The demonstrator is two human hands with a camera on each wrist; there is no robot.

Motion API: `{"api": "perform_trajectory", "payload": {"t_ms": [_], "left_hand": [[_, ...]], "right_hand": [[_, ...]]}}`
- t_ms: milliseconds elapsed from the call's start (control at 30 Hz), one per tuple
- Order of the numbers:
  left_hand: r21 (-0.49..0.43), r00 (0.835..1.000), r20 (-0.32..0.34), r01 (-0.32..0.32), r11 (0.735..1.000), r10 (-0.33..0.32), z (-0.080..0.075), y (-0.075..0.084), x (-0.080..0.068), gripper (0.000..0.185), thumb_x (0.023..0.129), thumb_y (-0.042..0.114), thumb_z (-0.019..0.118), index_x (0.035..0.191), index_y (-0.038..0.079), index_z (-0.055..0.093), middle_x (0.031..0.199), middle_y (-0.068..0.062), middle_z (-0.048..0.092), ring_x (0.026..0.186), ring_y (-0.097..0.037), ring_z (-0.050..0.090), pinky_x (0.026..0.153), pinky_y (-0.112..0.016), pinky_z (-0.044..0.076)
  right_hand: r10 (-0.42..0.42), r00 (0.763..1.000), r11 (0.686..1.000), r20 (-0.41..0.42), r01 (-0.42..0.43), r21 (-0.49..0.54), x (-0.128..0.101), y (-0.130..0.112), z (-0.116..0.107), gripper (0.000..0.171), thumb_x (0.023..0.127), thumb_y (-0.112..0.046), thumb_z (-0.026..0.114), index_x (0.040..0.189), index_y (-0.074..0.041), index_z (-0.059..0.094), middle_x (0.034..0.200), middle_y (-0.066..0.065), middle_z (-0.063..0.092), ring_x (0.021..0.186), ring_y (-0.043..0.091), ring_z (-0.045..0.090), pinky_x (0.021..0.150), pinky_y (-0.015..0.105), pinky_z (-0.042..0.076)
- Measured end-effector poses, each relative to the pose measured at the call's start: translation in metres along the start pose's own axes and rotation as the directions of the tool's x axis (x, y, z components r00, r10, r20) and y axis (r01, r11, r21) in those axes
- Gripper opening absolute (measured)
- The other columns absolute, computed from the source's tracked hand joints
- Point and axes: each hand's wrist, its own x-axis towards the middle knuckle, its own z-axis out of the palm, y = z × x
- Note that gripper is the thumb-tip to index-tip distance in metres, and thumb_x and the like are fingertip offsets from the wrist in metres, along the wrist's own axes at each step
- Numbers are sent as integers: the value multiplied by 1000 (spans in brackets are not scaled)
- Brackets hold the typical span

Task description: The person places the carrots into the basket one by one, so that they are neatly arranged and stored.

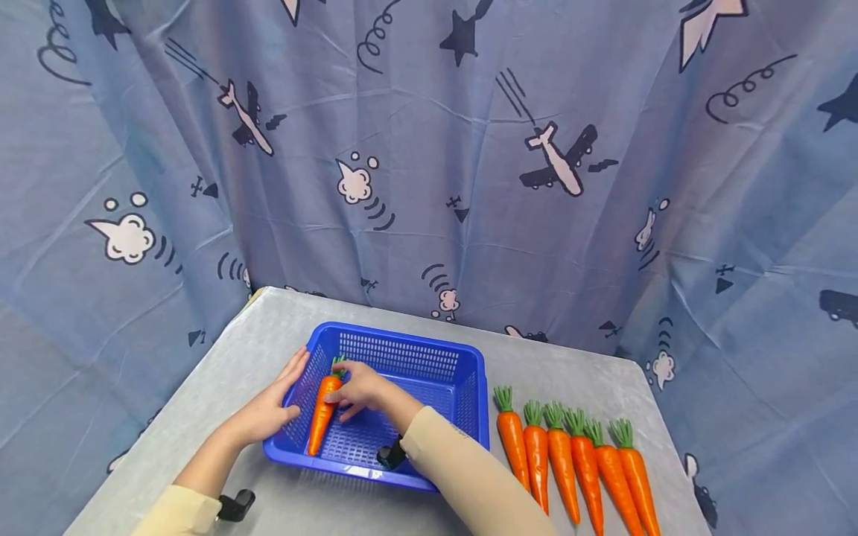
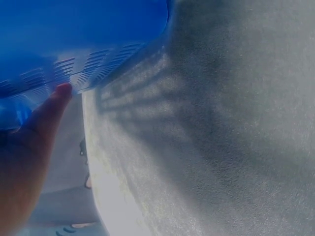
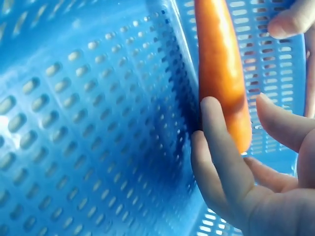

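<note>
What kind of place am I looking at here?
Probably a staged recording setup, not a kitchen: a cloth-covered table, an airplane-print curtain as backdrop, and toy-like carrots lined up beside a blue basket.

Six orange plastic carrots with green tops [image 1: 575, 465] lie side by side in a row on the grey cloth-covered table [image 1: 268, 327], tips toward the near edge. Behind the table hangs a blue curtain printed with aeroplanes and clouds [image 1: 469, 149].
</note>
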Motion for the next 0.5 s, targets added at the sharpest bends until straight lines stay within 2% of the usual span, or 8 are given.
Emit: {"api": "perform_trajectory", "payload": {"t_ms": [167, 333, 500], "left_hand": [[14, 1000, 8, 9, 1000, -9, 1, 0, 1, 91, 89, -5, 57, 163, 10, 7, 170, -15, -4, 153, -50, 5, 113, -71, 16], [14, 1000, 7, -20, 1000, 20, 2, 1, 5, 90, 88, -4, 57, 163, 10, 9, 171, -14, -3, 153, -49, 5, 113, -71, 15], [0, 999, -3, -38, 999, 38, 2, 0, 2, 91, 86, -7, 56, 163, 6, 10, 170, -18, -2, 152, -51, 4, 113, -74, 14]], "right_hand": [[-4, 1000, 1000, -5, 3, -14, -8, 0, -11, 73, 83, -2, 79, 148, -10, 46, 117, 20, 58, 95, 37, 70, 66, 46, 61], [-22, 1000, 1000, -21, 22, -15, -20, -5, -25, 64, 85, -6, 78, 144, -10, 52, 125, 21, 56, 101, 38, 69, 69, 47, 61], [-56, 997, 998, 50, 58, -37, -33, -11, -31, 60, 87, -13, 77, 143, -8, 55, 133, 25, 55, 109, 42, 67, 74, 50, 60]]}}
